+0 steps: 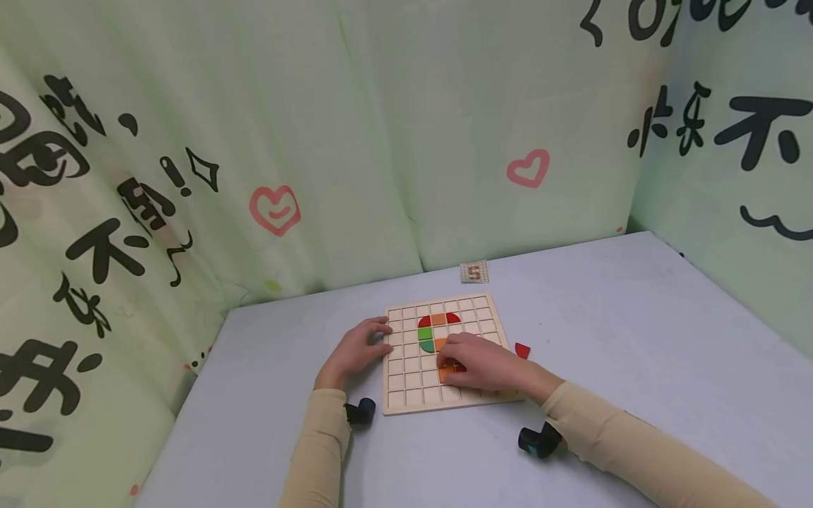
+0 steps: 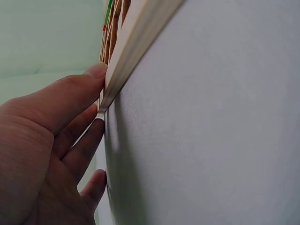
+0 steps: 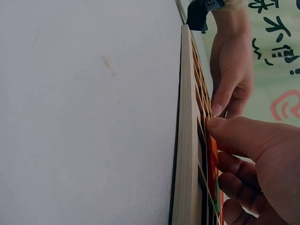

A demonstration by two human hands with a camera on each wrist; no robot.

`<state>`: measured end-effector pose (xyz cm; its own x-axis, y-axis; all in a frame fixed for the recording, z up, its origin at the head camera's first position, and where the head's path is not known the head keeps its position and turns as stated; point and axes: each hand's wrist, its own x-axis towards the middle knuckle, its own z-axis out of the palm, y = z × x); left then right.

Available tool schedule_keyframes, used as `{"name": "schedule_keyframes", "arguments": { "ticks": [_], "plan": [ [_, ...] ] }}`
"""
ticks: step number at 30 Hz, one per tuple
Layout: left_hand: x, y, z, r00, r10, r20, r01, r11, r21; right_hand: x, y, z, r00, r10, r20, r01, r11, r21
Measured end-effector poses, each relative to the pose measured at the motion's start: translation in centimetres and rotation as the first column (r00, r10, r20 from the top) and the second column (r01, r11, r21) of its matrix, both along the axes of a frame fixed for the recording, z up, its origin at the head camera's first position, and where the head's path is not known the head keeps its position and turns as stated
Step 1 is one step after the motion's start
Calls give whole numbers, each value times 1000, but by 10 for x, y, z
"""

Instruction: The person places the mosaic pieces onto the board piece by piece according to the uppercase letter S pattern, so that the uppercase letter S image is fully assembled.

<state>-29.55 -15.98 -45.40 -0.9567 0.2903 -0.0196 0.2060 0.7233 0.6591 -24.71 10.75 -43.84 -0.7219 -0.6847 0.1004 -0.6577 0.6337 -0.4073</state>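
A wooden grid board (image 1: 413,402) lies on the white table, with colored tiles in its cells. My left hand (image 1: 356,351) is at the board's left edge; in the left wrist view its thumb (image 2: 77,91) touches the wooden rim and the fingers are fairly straight. Over the lower middle cells, my right hand (image 1: 479,363) pinches an orange tile (image 1: 445,374) between thumb and fingers, low against the grid. A red tile (image 1: 460,368) shows under that hand. Farther up are red quarter-round tiles (image 1: 453,318), an orange square (image 1: 438,319), a light green square (image 1: 425,333) and a dark green rounded tile (image 1: 427,346).
A loose red tile (image 1: 522,351) lies on the table just right of the board. Behind the board is a small card (image 1: 473,272) with a grid pattern. Green curtains (image 1: 381,141) with lettering and hearts stand along the table's back and sides.
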Motion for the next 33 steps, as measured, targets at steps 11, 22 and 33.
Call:
{"name": "schedule_keyframes", "arguments": {
  "ticks": [11, 22, 33],
  "plan": [
    [0, 0, -1, 1000, 11, 12, -11, 1000, 16, 3, -1, -2, 1000, 0, -25, 0, 1000, -11],
    [0, 0, 0, 1000, -3, -9, 3, 1000, 2, 5, -1, -1, 998, 25, -56, -26, 999, -27],
    [-1, 0, -3, 1000, 1, -9, -1, 1000, -7, 3, -2, -2, 996, 64, -65, -67, 997, -49]
  ]
}}
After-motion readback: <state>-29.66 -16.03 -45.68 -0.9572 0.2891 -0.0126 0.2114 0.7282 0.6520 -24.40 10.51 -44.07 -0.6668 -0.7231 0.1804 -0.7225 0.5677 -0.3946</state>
